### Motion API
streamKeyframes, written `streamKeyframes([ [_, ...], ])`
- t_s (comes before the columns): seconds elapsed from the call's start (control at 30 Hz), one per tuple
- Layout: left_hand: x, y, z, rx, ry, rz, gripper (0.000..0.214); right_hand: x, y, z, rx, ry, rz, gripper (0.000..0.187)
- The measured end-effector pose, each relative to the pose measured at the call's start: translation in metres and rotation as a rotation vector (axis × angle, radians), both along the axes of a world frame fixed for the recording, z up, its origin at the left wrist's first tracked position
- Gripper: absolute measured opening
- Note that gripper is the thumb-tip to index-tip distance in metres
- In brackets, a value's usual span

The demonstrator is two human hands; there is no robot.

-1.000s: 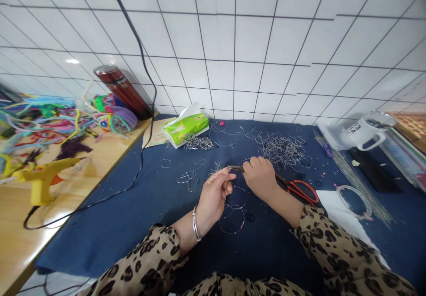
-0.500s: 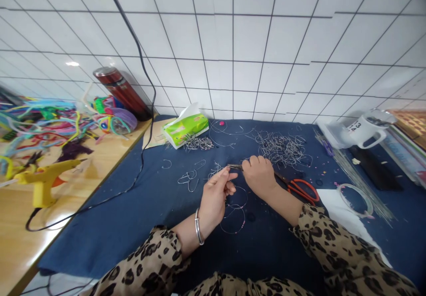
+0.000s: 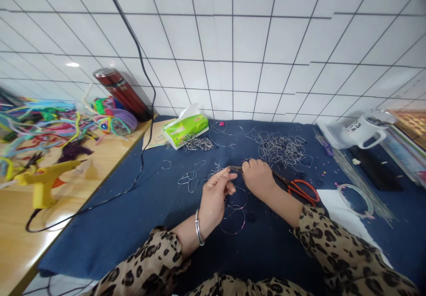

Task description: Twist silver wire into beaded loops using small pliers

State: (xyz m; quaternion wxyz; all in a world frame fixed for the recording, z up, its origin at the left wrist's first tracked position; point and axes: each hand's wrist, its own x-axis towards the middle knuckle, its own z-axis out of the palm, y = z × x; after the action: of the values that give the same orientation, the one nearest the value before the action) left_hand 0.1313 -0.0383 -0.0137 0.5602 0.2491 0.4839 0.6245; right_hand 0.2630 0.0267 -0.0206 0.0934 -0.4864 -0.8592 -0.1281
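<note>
Head view: far to the left of the left hand, a yellow glue gun point(image 3: 45, 185) rests on pale wood, its nozzle aimed right. Just left of the left hand, bent wire pieces point(image 3: 189, 180), thin and silvery, lie on the dark blue cloth point(image 3: 133, 216) covering the worktop. The left hand point(image 3: 214, 194) has thumb and forefinger pressed together at the tip of a metal tool; whatever sits between them is too fine to make out. Below those fingers lies a round wire ring point(image 3: 243, 225) dotted with small pink beads. Between the hands shows the metal tool point(image 3: 235, 168), dark, slim and tapering; its long axis runs nearly sideways, its tip pointing left. The right hand point(image 3: 258, 178) is clamped around it, hiding the rest. Beyond the right hand spreads a silvery wire tangle point(image 3: 281, 148). Just right of the right hand are orange-red scissor handles point(image 3: 303, 191). Farther right, a pale coil point(image 3: 356, 200) lies partly on white paper point(image 3: 336, 207).
</note>
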Motion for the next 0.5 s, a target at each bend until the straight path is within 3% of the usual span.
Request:
streamKeyframes([
  [0.5,0.0002,-0.0005,0.0020,-0.010,-0.008,-0.006,0.034,0.0024,-0.0004,-0.0058,0.018,-0.017,0.009,0.024],
])
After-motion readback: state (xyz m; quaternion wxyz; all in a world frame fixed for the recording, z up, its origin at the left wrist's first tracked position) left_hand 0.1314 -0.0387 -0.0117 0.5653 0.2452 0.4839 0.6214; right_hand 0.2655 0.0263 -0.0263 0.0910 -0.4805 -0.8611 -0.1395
